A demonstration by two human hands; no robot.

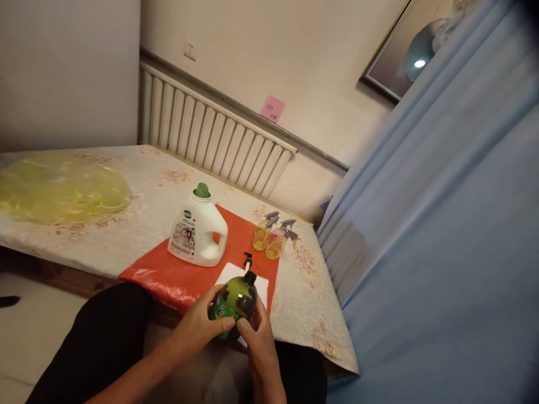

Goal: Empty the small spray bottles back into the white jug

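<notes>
Green pump bottle (236, 303): dark green, black pump top, held at near edge of table (126, 224), partly over white cloth (229, 273). Label faces left hand; text too small to read.

Left hand (197, 325): wrapped round bottle's left side, thumb across the label, fingers curled behind.

Right hand (259, 342): closed on bottle's lower right, thumb pressed on front, fingers underneath. Grip looks firm, but fingertips hidden, so cannot say how tight.

White cloth: flat on red mat (177, 275), directly behind bottle.

Red mat: glossy, lies over table's near edge, approx. centre of view.

White jug (197, 230): w/ handle and green cap, upright on red mat, left of and behind the bottle, well apart from both hands.

Two spray bottles (272, 238): orange liquid, grey triggers, lying tilted side by side at mat's far right corner, touching each other.

Yellow plastic sheet (59, 191): crumpled, translucent, on table's far left.

Radiator (210, 134): white, ribbed, on wall behind table. Pink note (272, 109) stuck on wall above it.

Blue curtain (442, 224): fills right side.
</notes>
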